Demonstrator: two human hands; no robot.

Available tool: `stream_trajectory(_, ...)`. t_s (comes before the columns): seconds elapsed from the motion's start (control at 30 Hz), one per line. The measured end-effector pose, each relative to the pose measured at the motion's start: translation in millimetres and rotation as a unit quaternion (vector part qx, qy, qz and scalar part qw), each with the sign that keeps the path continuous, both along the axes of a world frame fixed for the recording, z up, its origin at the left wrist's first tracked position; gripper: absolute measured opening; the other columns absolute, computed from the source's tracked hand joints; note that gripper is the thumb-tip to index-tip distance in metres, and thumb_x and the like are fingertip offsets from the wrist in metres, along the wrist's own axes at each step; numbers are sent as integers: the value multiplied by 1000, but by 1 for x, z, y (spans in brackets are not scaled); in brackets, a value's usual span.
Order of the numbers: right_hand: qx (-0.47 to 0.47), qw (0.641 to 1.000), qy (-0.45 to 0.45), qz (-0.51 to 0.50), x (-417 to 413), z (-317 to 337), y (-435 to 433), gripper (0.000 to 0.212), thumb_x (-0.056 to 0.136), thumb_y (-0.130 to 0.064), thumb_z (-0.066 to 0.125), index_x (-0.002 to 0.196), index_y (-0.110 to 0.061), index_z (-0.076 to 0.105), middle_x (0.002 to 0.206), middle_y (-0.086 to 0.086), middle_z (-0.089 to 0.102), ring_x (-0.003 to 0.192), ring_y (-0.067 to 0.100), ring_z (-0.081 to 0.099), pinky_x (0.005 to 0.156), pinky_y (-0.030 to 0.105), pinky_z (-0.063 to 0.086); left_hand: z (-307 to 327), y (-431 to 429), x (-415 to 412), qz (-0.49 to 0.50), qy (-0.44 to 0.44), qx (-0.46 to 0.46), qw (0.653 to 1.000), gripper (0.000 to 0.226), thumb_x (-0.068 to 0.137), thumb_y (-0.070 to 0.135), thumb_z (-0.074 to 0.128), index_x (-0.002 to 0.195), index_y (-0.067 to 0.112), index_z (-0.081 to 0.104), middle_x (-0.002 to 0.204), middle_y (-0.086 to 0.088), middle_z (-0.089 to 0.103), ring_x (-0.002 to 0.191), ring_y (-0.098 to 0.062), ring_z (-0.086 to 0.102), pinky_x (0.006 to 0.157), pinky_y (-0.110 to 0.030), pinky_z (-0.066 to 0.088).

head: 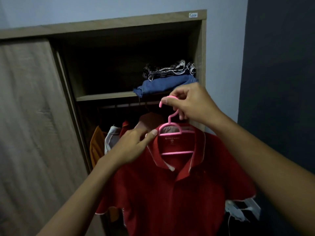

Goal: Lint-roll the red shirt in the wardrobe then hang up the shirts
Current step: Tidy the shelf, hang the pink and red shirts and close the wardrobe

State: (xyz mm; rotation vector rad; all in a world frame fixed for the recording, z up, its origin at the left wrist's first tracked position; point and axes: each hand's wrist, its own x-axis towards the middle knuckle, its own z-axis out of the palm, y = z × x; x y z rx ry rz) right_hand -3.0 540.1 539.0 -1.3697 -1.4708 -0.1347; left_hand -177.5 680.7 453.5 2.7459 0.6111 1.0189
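The right hand (190, 103) pinches the pink hanger (172, 133) by its hook, holding the red polo shirt (170, 188) before the wardrobe rail (122, 105); the left hand (134, 145) pinches the collar. Tugging there could slide the shirt off the hanger's shoulder.

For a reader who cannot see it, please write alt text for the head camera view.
A person holds a red polo shirt on a pink hanger before an open wardrobe, right hand gripping the hook, left hand pinching the collar. Behind it, other shirts hang on the rail; folded clothes lie on the shelf above.
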Motion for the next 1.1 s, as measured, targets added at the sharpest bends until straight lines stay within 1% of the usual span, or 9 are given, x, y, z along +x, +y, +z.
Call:
stream_trajectory(0.2, -57, 998, 11, 24, 19, 4, -2, 19, 95, -29, 67, 103, -12, 70, 85, 7, 75, 61, 27, 72, 52, 34, 56, -10, 5, 6, 11, -38, 9, 999, 76, 90, 79, 27, 63, 13, 54, 58, -5, 58, 62, -23, 60, 63, -47, 47)
stream_trajectory(0.27, -116, 989, -78, -42, 44, -8, -4, 24, 99, -31, 60, 108, -11, 70, 92, 3, 74, 78, 26, 72, 74, 41, 58, -15, 11, 5, 18, -43, -7, 999, 78, 88, 82, 26, 62, 13, 53, 57, -5, 57, 62, -22, 60, 64, -47, 49)
stream_trajectory(0.33, -243, 959, -139, -51, 66, -28, -9, 38, 103, -35, 51, 96, -3, 69, 85, 2, 69, 76, 22, 65, 79, 40, 54, -16, 16, 3, 30, -45, -12, 998, 78, 87, 82, 27, 62, 12, 53, 56, -5, 56, 62, -23, 59, 66, -48, 49)
stream_trajectory(0.4, -332, 938, -94, -18, 79, -47, -16, 58, 103, -46, 43, 82, 3, 66, 74, 2, 63, 67, 17, 59, 74, 37, 51, -14, 19, 2, 41, -51, -17, 998, 78, 88, 79, 28, 61, 11, 53, 53, -3, 52, 57, -22, 56, 64, -48, 49)
stream_trajectory(0.5, -361, 931, 32, 49, 83, -57, -27, 53, 101, -50, 43, 90, -9, 76, 90, 4, 78, 81, 20, 74, 80, 32, 59, -12, 21, 4, 62, -64, -27, 996, 78, 90, 77, 32, 61, 8, 55, 50, -2, 49, 53, -20, 55, 60, -46, 48)
stream_trajectory(0.6, -366, 926, 24, 86, 84, -52, -31, 47, 98, -48, 51, 98, -7, 75, 101, 12, 77, 86, 24, 74, 82, 37, 59, -14, 18, 11, 84, -71, -10, 994, 76, 92, 76, 34, 61, 9, 53, 52, -3, 53, 57, -21, 57, 59, -42, 46)
stream_trajectory(0.8, -376, 926, 7, 37, 81, -46, -24, 42, 96, -48, 57, 82, -14, 77, 77, -1, 74, 60, 7, 62, 58, 21, 49, -24, 31, 21, 66, -97, -11, 993, 39, 94, 57, 56, 76, 23, 51, 63, 6, 57, 70, -23, 63, 66, -40, 48)
stream_trajectory(0.97, -443, 895, 50, -13, 87, -66, -8, 54, 92, -55, 61, 93, -4, 78, 96, 22, 76, 76, 29, 64, 72, 38, 52, -39, 41, 23, 54, -103, -24, 993, 41, 93, 55, 59, 66, 29, 42, 56, 6, 54, 61, -19, 59, 60, -35, 42)
stream_trajectory(1.1, -467, 880, 86, -25, 85, -83, 8, 45, 94, -46, 63, 95, -4, 78, 96, 16, 77, 83, 30, 69, 84, 45, 58, -44, 58, 24, 61, -103, -37, 992, 38, 92, 52, 62, 67, 28, 45, 57, 5, 57, 59, -11, 58, 59, -32, 42)
